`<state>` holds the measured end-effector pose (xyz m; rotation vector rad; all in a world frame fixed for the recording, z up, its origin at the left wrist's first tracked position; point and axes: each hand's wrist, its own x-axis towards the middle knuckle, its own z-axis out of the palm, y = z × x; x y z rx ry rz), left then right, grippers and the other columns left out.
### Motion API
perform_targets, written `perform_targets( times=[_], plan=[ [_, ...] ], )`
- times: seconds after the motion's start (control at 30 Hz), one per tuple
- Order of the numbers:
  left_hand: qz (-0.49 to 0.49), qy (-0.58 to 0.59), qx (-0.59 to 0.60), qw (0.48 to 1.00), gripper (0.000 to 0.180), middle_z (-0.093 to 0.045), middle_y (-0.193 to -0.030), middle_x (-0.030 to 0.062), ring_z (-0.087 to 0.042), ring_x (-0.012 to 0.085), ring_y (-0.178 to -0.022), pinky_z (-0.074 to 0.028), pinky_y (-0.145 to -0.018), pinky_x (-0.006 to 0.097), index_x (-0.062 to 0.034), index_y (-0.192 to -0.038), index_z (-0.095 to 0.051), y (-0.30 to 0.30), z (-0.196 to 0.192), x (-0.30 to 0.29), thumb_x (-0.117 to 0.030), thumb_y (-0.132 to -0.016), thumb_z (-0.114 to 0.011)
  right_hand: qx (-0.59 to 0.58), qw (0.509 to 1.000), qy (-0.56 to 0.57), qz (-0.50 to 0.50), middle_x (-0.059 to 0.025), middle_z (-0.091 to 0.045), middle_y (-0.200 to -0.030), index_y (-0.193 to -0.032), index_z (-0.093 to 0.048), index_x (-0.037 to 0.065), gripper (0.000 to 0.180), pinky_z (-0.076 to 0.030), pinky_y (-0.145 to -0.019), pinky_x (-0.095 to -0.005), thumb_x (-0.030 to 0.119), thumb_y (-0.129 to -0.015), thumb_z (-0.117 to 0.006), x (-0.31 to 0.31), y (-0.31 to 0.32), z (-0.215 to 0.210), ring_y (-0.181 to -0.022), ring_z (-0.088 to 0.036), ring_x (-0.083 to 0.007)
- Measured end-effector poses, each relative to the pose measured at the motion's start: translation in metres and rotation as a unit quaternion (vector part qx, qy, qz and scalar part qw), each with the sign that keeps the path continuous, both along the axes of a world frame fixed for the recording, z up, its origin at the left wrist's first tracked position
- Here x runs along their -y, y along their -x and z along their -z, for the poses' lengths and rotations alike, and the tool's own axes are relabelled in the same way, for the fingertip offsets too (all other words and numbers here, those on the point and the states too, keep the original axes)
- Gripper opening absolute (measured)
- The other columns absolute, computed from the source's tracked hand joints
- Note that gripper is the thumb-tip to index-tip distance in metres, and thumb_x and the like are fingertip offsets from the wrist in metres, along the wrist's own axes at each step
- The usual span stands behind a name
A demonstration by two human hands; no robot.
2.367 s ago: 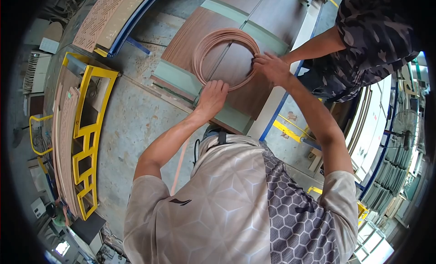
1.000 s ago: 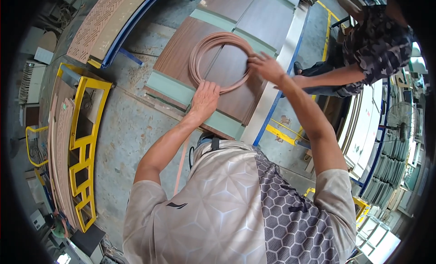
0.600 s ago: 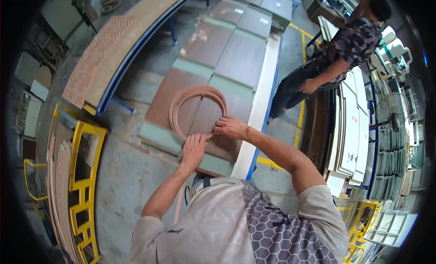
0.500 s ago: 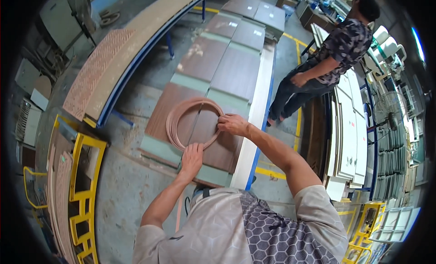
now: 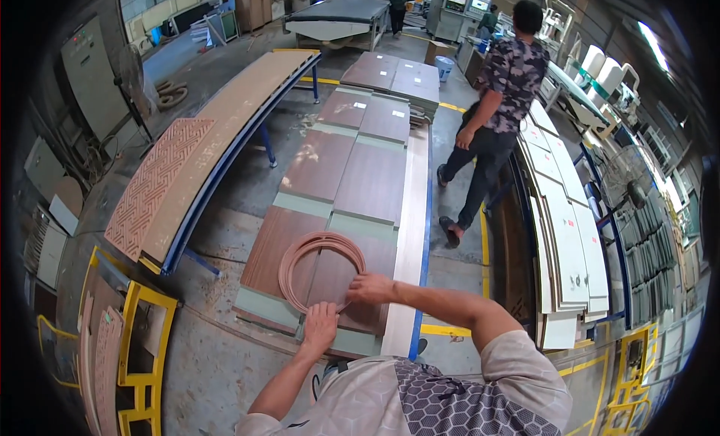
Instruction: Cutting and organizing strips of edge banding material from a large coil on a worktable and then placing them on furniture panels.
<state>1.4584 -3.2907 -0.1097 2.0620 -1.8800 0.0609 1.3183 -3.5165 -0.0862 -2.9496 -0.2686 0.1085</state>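
A coil of thin pinkish-brown edge banding (image 5: 286, 271) lies on the near wood-grain panels (image 5: 264, 245), its loops gathered in a ring. At the coil's near rim is my left hand (image 5: 321, 327), fingers bent and pressed together over the strip. My right hand (image 5: 371, 287) pinches the coil's lower right side, with the thumb and fingertips partly hidden. A short length of the strip shows between the two hands. Pale green boards show under and between the brown panels.
More stacked panels (image 5: 390, 74) extend away from me. On the left stands a long blue-framed bench (image 5: 217, 132) with a patterned panel (image 5: 161, 177); nearer is a yellow rack (image 5: 142, 338). A person (image 5: 499, 98) in a camouflage shirt walks at right, beside stacked white panels (image 5: 562, 233).
My view has tilted up, so the coil and hands appear lower. My right hand has shifted along the coil's rim toward my left hand. The other person has stepped farther away.
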Motion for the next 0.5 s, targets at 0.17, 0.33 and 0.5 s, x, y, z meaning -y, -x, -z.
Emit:
perform_targets(
  times=[0.17, 0.33, 0.5],
  plan=[
    [0.019, 0.000, 0.003, 1.000, 0.025, -0.058, -0.098, 0.0119, -0.059, 0.0311, -0.096, -0.046, -0.087, 0.045, -0.0087, -0.102, -0.058, -0.024, -0.008, 0.009, -0.027, -0.092, -0.071, 0.077, 0.994, 0.077, 0.009, -0.0047, -0.073, -0.105, -0.098, -0.073, 0.016, 0.016, -0.052, -0.103, -0.0444, 0.026, -0.085, -0.070, 0.099, -0.002, -0.008, -0.111, -0.067, -0.0272],
    [0.068, -0.039, 0.003, 0.997, 0.024, -0.059, -0.098, 0.0139, -0.059, 0.0336, -0.097, -0.046, -0.087, 0.047, -0.0067, -0.102, -0.058, -0.008, -0.004, 0.020, -0.027, -0.095, -0.068, 0.164, 0.986, 0.039, -0.002, -0.0107, -0.070, -0.106, -0.107, -0.068, 0.014, 0.018, -0.050, -0.105, -0.0477, 0.022, -0.092, -0.064, 0.002, -0.008, 0.033, -0.107, -0.066, -0.0323],
    [-0.006, -0.027, -0.018, 0.999, 0.022, -0.058, -0.100, 0.0147, -0.057, 0.0357, -0.097, -0.045, -0.087, 0.048, -0.0064, -0.102, -0.057, -0.002, -0.007, -0.020, -0.026, -0.096, -0.066, 0.048, 0.999, -0.001, 0.020, -0.0108, -0.070, -0.101, -0.097, -0.067, 0.012, 0.013, -0.056, -0.092, -0.0455, 0.023, -0.093, -0.062, 0.009, -0.019, 0.025, -0.104, -0.068, -0.0314]
  ],
)
